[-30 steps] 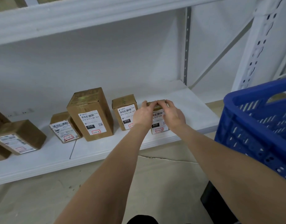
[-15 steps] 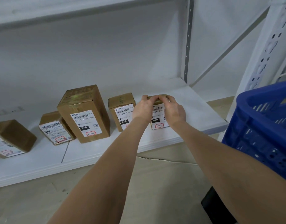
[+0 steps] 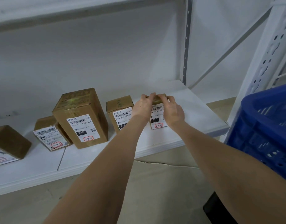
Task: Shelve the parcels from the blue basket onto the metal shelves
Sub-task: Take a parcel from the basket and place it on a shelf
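Note:
A small brown cardboard parcel [image 3: 157, 117] with a white label stands upright on the white metal shelf [image 3: 195, 110], at the right end of a row. My left hand [image 3: 143, 105] grips its top left corner and my right hand [image 3: 173, 110] grips its top right edge; both hide most of the box. The blue basket [image 3: 265, 126] is at the right edge, its inside mostly out of view.
To the left stand a similar small parcel [image 3: 119, 109], a taller parcel [image 3: 81, 117], a leaning labelled parcel [image 3: 49, 135] and another parcel [image 3: 8, 143] at the far left. A perforated shelf upright [image 3: 268, 50] rises at right. Below lies a beige floor [image 3: 155, 191].
Both hands stay on the small parcel at the same spot on the shelf. The view has shifted slightly so the shelf row sits further left.

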The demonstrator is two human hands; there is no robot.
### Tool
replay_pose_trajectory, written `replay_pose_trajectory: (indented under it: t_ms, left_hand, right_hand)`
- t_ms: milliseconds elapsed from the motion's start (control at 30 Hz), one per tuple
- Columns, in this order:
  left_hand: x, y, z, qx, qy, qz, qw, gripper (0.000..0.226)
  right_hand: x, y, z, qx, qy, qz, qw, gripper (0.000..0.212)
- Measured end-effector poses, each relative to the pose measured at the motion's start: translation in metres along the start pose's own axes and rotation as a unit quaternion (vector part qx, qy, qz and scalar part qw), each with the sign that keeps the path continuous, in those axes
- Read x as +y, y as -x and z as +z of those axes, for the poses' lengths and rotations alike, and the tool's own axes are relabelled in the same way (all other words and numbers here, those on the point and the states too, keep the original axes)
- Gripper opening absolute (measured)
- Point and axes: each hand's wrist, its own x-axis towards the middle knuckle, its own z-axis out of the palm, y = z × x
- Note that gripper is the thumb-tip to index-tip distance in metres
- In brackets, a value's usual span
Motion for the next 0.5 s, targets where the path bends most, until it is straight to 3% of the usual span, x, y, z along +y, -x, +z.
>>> replay_pose_trajectory:
  t_ms: [333,500]
  left_hand:
    - [0.009,0.007,-0.012,-0.026,-0.013,-0.032,0.999,0.075]
    - [0.013,0.013,-0.028,-0.026,-0.039,-0.045,0.998,0.068]
  right_hand:
    - [0.003,0.004,-0.012,-0.029,0.049,0.046,0.997,0.093]
    - [-0.001,0.007,-0.023,-0.031,0.057,0.058,0.996,0.095]
